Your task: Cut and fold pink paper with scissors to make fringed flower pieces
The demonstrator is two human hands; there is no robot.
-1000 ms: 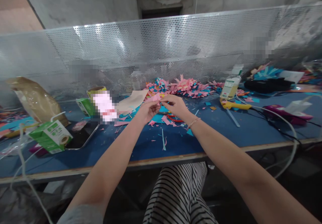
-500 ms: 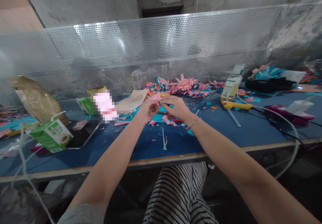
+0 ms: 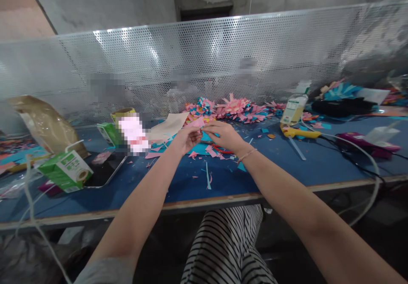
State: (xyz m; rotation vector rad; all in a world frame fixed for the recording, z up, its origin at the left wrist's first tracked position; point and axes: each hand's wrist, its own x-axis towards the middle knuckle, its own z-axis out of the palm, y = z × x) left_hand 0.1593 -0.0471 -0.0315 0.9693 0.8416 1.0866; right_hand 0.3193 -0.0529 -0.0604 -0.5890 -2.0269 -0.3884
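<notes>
Over the middle of the blue table my left hand and my right hand meet at the fingertips. Both are closed in a pinch on a small piece of pink paper, which is partly hidden by the fingers. Blue paper and pink scraps lie beneath the hands. A red-handled tool, mostly covered by my right hand, rests there too. Just beyond are fringed pink and blue paper flowers. To the left of them lies a beige sheet.
A yellow glue gun lies on the right by a bottle, its cable trailing. On the left stand a green drink carton, a lit phone and a brown bag. A perforated metal screen borders the far side.
The hands remain together in almost the same place, with a slight shift of the fingers. The pink paper shows a little less above the fingertips.
</notes>
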